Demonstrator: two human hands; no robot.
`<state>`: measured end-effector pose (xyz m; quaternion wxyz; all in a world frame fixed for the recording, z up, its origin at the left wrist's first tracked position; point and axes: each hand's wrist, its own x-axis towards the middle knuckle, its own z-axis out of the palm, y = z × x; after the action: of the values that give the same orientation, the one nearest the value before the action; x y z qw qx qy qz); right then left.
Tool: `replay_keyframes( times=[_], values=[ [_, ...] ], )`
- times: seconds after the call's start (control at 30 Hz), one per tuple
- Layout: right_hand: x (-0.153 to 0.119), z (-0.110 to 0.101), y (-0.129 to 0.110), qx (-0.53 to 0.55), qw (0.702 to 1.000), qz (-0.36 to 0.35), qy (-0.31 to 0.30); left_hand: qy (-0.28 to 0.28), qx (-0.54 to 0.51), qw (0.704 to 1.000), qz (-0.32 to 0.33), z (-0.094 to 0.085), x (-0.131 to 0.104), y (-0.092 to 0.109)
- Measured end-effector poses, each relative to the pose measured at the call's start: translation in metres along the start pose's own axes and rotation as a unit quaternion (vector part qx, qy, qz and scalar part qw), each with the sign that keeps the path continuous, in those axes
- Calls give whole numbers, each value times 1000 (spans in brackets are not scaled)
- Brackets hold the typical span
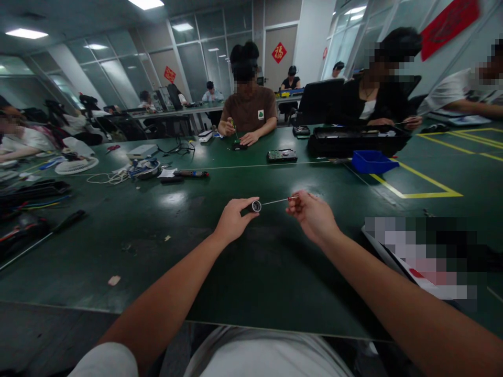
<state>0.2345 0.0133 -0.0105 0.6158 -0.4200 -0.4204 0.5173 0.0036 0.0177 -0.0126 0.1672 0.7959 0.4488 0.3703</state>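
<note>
My left hand [232, 219] is closed around a small dark cylinder with a silvery round rim [257, 206], pinched between thumb and fingers. The cylinder's open-looking round end faces right and towards me. In my right hand [314, 214], the fingers are wrapped round the red handle of a thin screwdriver [275, 201]. Its slim metal shaft points left, with the tip at or very near the rim of the cylinder; whether they touch I cannot tell. Both hands are held above the green table [251, 272], and most of the handle is hidden by my right fingers.
Beyond my hands lie a hard drive [282, 155], a blue bin [374, 162] and a dark tool [191, 174]. Cables [113, 175] are at the left, and a pixelated item [424, 262] is by my right forearm. A person [251, 104] works opposite.
</note>
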Motion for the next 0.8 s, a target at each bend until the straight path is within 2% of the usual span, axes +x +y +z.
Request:
replay_keyframes(
  times=[0.13, 0.33, 0.43, 0.53, 0.73, 0.8],
  values=[
    [-10, 9, -7, -74, 991, -97, 50, -7, 15, 1000, 5, 0, 0, 2],
    [-26, 16, -14, -234, 949, -208, 18, -12, 33, 999, 17, 1, 0, 3],
    [-28, 15, -12, -278, 933, -228, -1, -16, 38, 999, 14, 0, 0, 4],
    [-28, 13, -10, -290, 930, -223, -15, -16, 39, 999, 13, 0, 0, 5],
    [-30, 14, -10, -328, 913, -242, -18, -19, 30, 999, 7, 1, 0, 3],
    [-29, 15, -10, -311, 921, -235, -28, -18, 26, 999, 5, 2, 0, 2]
  ],
)
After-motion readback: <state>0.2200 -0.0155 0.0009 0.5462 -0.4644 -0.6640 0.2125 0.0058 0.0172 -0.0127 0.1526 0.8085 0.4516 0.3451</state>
